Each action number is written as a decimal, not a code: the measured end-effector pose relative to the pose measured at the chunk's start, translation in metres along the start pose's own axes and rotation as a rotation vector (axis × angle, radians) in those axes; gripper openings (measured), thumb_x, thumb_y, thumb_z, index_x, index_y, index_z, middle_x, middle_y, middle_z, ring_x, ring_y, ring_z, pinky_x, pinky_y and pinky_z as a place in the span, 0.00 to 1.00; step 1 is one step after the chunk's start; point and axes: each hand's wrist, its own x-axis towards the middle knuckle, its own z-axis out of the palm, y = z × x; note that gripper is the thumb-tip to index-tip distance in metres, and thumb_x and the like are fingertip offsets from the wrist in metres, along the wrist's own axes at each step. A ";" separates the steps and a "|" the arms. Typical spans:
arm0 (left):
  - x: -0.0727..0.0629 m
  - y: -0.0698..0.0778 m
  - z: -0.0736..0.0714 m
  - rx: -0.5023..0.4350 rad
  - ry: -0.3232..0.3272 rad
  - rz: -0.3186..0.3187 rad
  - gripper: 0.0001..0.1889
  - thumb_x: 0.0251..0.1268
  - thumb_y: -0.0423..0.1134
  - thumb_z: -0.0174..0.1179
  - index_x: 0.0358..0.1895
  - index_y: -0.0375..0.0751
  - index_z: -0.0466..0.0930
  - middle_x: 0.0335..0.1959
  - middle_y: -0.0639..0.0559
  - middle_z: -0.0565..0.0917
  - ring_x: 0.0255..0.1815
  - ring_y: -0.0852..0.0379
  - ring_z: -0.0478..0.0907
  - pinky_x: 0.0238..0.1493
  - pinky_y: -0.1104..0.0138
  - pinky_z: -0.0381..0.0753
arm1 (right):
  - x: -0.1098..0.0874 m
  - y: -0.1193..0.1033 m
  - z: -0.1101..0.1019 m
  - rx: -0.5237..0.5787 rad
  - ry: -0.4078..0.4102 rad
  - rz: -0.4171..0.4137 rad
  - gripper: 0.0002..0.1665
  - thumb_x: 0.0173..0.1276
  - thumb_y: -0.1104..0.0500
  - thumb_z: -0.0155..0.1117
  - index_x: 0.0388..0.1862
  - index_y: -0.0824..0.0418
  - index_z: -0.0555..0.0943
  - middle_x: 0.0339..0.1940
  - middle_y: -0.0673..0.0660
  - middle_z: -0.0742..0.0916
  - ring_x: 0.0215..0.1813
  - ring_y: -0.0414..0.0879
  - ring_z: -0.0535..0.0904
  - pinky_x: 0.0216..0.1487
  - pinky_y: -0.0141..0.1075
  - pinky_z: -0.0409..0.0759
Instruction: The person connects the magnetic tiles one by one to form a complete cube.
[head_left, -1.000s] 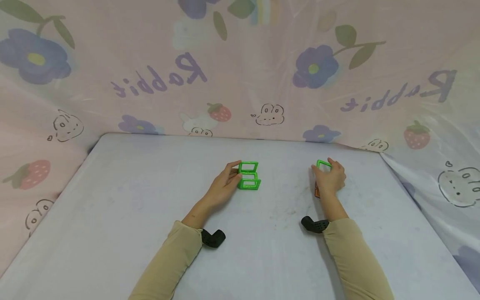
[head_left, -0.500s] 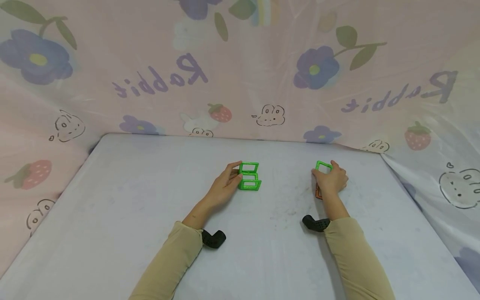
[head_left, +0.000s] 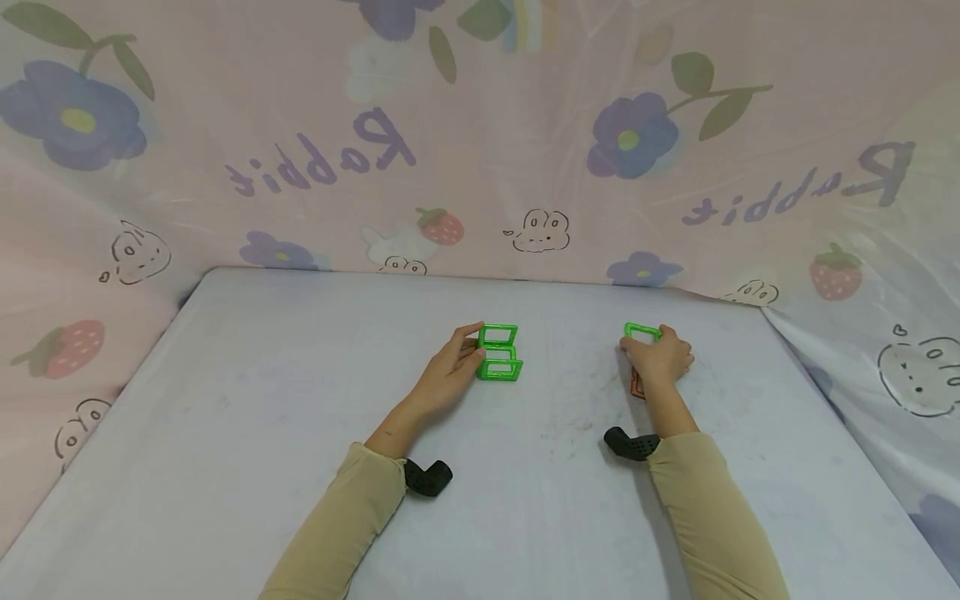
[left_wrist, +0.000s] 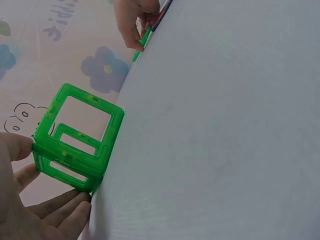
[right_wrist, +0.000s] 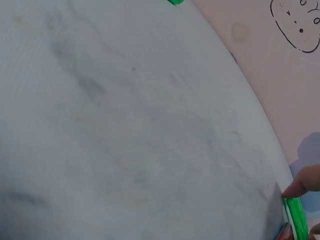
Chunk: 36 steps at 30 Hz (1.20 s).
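My left hand [head_left: 441, 379] holds a small open-sided structure of green magnetic tiles [left_wrist: 67, 154] standing on the table. Its thumb and fingers are at the structure's left side in the head view. Farther right, my right hand [head_left: 662, 360] pinches a single green magnetic tile [head_left: 642, 326] by its edge, and the tile is tilted. Partly hidden under that hand lies an orange-red tile [head_left: 637, 385]. In the right wrist view, only fingertips and the edge of the green tile [right_wrist: 297, 219] appear at the lower right corner.
The white-covered table [head_left: 547, 500] reaches to a patterned pink curtain [head_left: 480, 167] at the back and sides. Black wrist devices [head_left: 427, 478] are on both forearms. Faint smudges mark the cloth between the hands.
My right hand has shifted very slightly, and its green tile has swung a little to the left. The left hand and the green structure stay in place.
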 end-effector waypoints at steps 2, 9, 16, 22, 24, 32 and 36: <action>0.000 0.000 0.000 0.001 0.000 -0.001 0.26 0.77 0.43 0.44 0.74 0.48 0.55 0.69 0.38 0.66 0.69 0.44 0.67 0.67 0.56 0.68 | -0.001 0.000 0.000 -0.017 -0.013 -0.006 0.46 0.60 0.49 0.60 0.72 0.70 0.59 0.64 0.78 0.64 0.65 0.69 0.57 0.65 0.57 0.57; 0.000 -0.001 0.000 -0.001 0.005 0.005 0.26 0.77 0.43 0.44 0.74 0.47 0.55 0.69 0.37 0.66 0.68 0.44 0.67 0.67 0.55 0.68 | -0.003 0.001 0.001 -0.019 -0.060 -0.049 0.47 0.60 0.47 0.63 0.71 0.70 0.60 0.64 0.79 0.61 0.64 0.70 0.57 0.63 0.58 0.60; 0.001 0.000 0.000 -0.001 0.007 0.006 0.25 0.77 0.42 0.44 0.74 0.46 0.55 0.68 0.37 0.67 0.68 0.43 0.68 0.67 0.55 0.68 | -0.003 0.002 0.003 0.008 -0.050 -0.094 0.48 0.59 0.46 0.63 0.72 0.69 0.60 0.64 0.78 0.64 0.62 0.69 0.61 0.60 0.57 0.64; 0.001 0.000 0.000 0.006 0.004 0.005 0.25 0.77 0.42 0.44 0.74 0.47 0.55 0.67 0.37 0.68 0.69 0.44 0.67 0.67 0.56 0.68 | -0.006 0.000 0.005 0.074 -0.026 -0.115 0.47 0.60 0.47 0.63 0.72 0.67 0.59 0.62 0.74 0.69 0.59 0.65 0.65 0.58 0.54 0.65; 0.000 0.001 0.000 0.006 0.005 0.005 0.25 0.77 0.42 0.44 0.74 0.47 0.55 0.67 0.37 0.68 0.69 0.44 0.67 0.67 0.56 0.68 | -0.007 -0.001 0.005 0.105 -0.022 -0.120 0.47 0.60 0.48 0.64 0.72 0.67 0.58 0.62 0.72 0.70 0.60 0.64 0.65 0.59 0.53 0.65; 0.000 0.001 0.000 -0.003 0.007 0.010 0.25 0.76 0.41 0.44 0.73 0.47 0.55 0.66 0.37 0.69 0.68 0.44 0.68 0.67 0.56 0.68 | -0.014 -0.004 0.005 0.209 -0.002 -0.141 0.46 0.60 0.53 0.67 0.72 0.65 0.57 0.63 0.69 0.71 0.61 0.63 0.66 0.62 0.52 0.65; 0.000 0.001 0.000 -0.010 0.006 0.009 0.25 0.76 0.41 0.44 0.73 0.47 0.56 0.66 0.37 0.69 0.68 0.44 0.68 0.67 0.57 0.68 | -0.016 -0.003 0.005 0.231 0.000 -0.162 0.46 0.60 0.54 0.67 0.72 0.65 0.57 0.63 0.69 0.72 0.61 0.62 0.67 0.62 0.52 0.67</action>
